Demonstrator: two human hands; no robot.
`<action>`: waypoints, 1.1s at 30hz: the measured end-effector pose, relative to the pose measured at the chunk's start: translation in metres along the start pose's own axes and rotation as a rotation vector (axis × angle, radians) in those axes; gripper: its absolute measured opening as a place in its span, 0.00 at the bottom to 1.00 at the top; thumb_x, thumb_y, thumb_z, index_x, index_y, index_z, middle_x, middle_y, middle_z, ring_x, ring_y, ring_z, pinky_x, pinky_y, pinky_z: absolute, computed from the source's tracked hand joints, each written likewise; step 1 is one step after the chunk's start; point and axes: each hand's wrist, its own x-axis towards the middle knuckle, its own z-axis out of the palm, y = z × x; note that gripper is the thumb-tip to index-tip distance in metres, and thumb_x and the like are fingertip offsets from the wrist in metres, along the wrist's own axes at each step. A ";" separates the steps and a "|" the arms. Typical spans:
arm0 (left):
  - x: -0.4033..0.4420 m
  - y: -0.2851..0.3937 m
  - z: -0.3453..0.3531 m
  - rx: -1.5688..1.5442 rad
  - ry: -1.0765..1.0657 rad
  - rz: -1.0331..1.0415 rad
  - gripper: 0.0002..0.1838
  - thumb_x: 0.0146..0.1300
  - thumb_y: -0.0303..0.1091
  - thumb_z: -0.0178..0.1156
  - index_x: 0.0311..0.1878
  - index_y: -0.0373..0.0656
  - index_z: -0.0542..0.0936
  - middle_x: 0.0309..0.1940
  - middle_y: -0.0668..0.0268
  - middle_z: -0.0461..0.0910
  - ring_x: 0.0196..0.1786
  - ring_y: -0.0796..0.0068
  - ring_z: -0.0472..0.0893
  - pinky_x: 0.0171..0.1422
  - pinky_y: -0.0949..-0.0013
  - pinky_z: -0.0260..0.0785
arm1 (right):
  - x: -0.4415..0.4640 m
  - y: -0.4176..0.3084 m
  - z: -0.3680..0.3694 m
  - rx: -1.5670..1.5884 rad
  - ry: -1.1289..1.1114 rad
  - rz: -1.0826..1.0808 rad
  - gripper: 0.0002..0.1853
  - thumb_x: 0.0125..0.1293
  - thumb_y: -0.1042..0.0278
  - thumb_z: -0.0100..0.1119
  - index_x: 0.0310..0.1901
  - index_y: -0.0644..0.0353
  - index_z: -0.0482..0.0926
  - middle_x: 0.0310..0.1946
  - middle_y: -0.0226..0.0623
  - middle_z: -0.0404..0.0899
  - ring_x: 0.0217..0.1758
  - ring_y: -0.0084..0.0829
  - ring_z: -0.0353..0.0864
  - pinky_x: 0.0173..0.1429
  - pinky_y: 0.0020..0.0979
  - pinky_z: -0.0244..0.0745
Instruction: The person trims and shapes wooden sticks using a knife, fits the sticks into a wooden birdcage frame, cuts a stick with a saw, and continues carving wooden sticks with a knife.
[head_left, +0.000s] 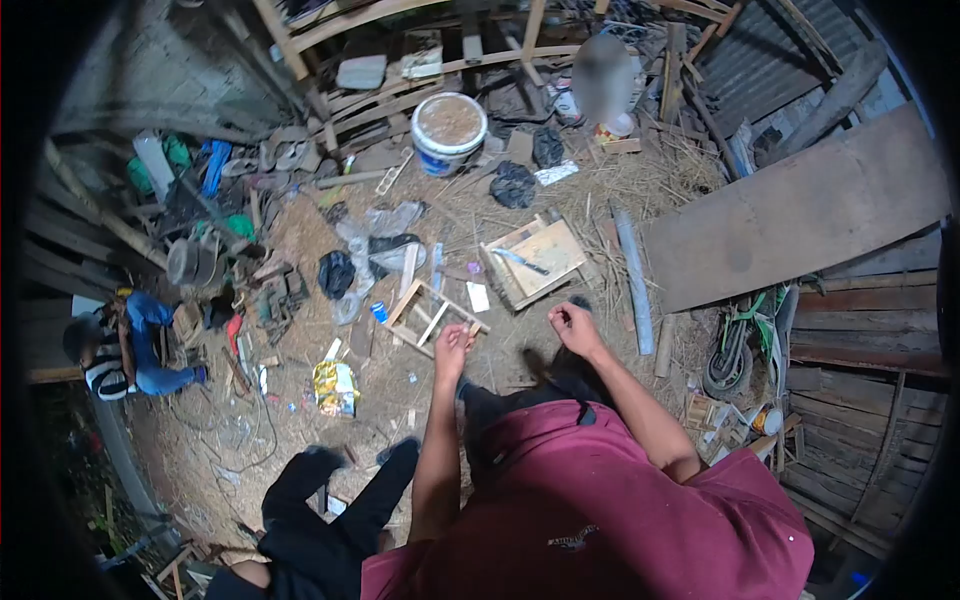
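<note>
My left hand has its fingers curled together beside a small wooden frame with crossbars. Whatever those fingers may hold is too small to make out. Over my right knee, my right hand is closed as in a pinch, and its contents cannot be made out either. In front of my hands sits a low wooden box or stool with a pale board top. A knife-like tool with a dark handle lies across that top. A white card is on the ground between frame and box.
A bucket filled with brown material stands ahead. A grey pipe and a large board are at right. Two people are at left, one in blue jeans, one in black trousers. A yellow bag lies nearby.
</note>
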 end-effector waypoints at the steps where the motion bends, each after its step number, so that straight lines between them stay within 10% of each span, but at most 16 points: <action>1: -0.005 -0.006 -0.014 0.026 0.000 -0.016 0.09 0.68 0.34 0.59 0.45 0.40 0.76 0.34 0.65 0.82 0.35 0.79 0.80 0.37 0.77 0.71 | -0.002 -0.003 0.007 0.014 0.011 -0.013 0.08 0.67 0.67 0.56 0.40 0.63 0.80 0.27 0.35 0.80 0.30 0.28 0.79 0.38 0.30 0.75; 7: -0.018 0.016 -0.070 0.621 0.223 0.000 0.08 0.68 0.34 0.58 0.40 0.38 0.77 0.31 0.67 0.81 0.34 0.79 0.79 0.41 0.74 0.71 | 0.035 0.069 0.089 0.305 -0.118 -0.092 0.08 0.64 0.67 0.57 0.36 0.64 0.78 0.30 0.47 0.81 0.34 0.46 0.82 0.39 0.40 0.76; 23: 0.055 0.008 0.058 0.728 0.241 -0.086 0.08 0.71 0.34 0.55 0.42 0.38 0.74 0.30 0.69 0.77 0.33 0.81 0.75 0.39 0.75 0.69 | 0.075 0.164 0.054 0.512 -0.172 0.037 0.05 0.64 0.70 0.56 0.37 0.61 0.77 0.33 0.48 0.81 0.38 0.50 0.82 0.42 0.43 0.76; 33: 0.110 -0.005 0.022 0.849 0.169 0.028 0.06 0.67 0.31 0.57 0.40 0.39 0.77 0.30 0.66 0.79 0.34 0.78 0.76 0.43 0.70 0.69 | 0.062 0.189 0.088 0.391 -0.055 0.074 0.09 0.63 0.72 0.57 0.43 0.64 0.76 0.36 0.52 0.81 0.41 0.51 0.83 0.45 0.42 0.77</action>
